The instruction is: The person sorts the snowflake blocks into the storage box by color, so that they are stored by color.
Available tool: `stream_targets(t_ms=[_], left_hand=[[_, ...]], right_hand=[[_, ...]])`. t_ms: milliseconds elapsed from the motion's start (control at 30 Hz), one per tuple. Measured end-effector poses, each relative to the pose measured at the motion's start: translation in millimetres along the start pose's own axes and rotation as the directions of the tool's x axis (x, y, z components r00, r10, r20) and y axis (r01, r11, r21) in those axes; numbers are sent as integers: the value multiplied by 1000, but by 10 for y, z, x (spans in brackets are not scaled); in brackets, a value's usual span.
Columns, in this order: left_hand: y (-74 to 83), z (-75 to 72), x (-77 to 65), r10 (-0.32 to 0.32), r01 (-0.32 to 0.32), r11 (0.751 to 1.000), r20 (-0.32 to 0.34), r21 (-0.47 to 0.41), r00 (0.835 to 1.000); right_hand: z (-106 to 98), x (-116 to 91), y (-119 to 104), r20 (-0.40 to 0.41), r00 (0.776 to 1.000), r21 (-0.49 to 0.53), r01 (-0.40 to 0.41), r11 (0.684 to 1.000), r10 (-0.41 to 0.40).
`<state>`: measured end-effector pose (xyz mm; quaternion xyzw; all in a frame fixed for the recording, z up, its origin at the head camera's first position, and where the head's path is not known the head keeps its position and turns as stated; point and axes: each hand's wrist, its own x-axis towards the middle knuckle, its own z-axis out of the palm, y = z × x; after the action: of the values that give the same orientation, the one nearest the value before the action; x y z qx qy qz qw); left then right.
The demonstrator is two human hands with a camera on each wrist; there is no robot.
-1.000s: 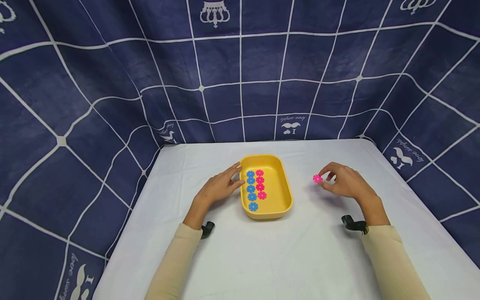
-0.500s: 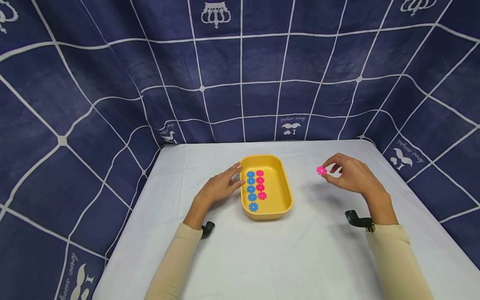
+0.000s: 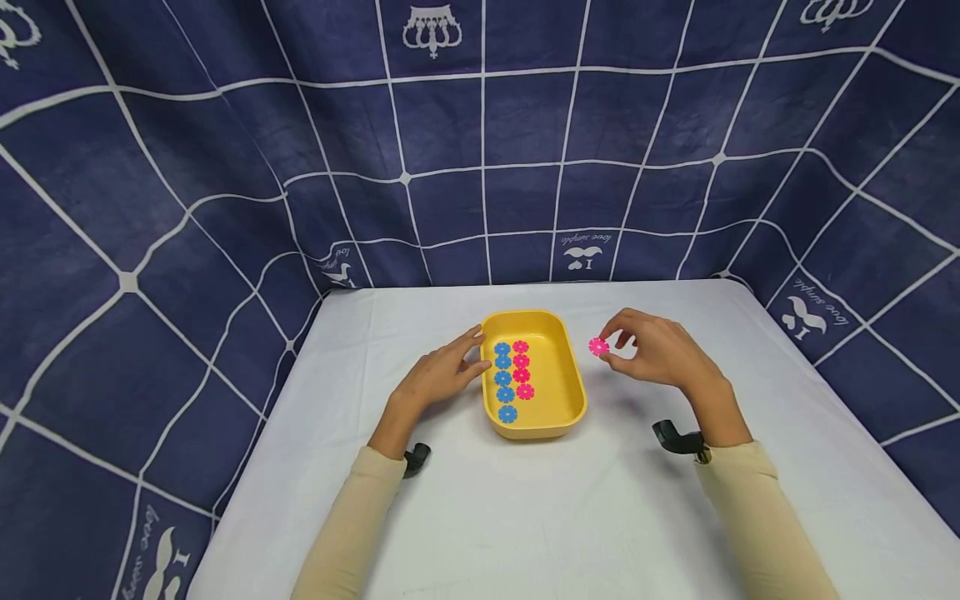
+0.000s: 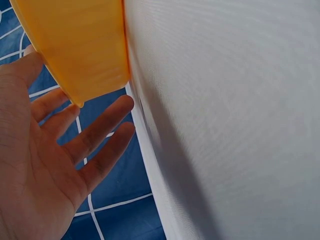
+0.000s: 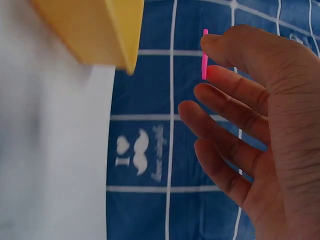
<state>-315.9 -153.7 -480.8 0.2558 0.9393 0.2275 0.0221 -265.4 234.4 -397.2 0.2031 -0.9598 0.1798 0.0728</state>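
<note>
A yellow tray [image 3: 553, 371] stands on the white table. Along its left side runs a column of several blue notched discs [image 3: 503, 378]; beside them lie several pink notched discs [image 3: 521, 376]. My left hand [image 3: 437, 373] rests its thumb and some fingertips at the tray's left rim, its other fingers extended, as the left wrist view shows. Just right of the tray, raised above the table, my right hand [image 3: 660, 354] pinches one pink notched disc [image 3: 598, 346] between thumb and index finger. In the right wrist view this disc [image 5: 204, 55] appears edge-on, the other fingers loosely bent.
White cloth covers the table [image 3: 525, 517]. A dark blue curtain [image 3: 525, 117] with white grid lines hangs behind it and along both sides. Dark wrist mounts [image 3: 678, 437] stick out at both sleeves.
My right hand lifted the pink disc slightly and drew back to the right, then carried it left towards the tray. The left hand and the tray stay where they were.
</note>
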Motion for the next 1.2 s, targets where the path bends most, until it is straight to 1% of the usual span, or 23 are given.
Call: stream_targets(t_ms=[267, 433, 633, 867, 1000, 1200], left_hand=[[13, 23, -11, 8, -8, 1000, 0, -25, 1000], [21, 39, -21, 16, -16, 999, -1, -29, 1000], [9, 52, -27, 16, -16, 999, -9, -28, 1000], [11, 47, -20, 12, -12, 999, -1, -39, 1000], [13, 24, -17, 7, -7, 999, 7, -35, 1000], [-9, -19, 5, 8, -8, 1000, -2, -30, 1000]], right_hand=[[187, 160, -383, 29, 993, 35, 111, 993, -112], [284, 197, -589, 55, 988, 65, 139, 988, -143], [411, 221, -791, 101, 982, 91, 152, 984, -161], [508, 298, -854, 131, 970, 82, 194, 978, -204], [491, 406, -862, 184, 959, 73, 207, 976, -217], [434, 609, -885, 252, 937, 59, 236, 970, -243]])
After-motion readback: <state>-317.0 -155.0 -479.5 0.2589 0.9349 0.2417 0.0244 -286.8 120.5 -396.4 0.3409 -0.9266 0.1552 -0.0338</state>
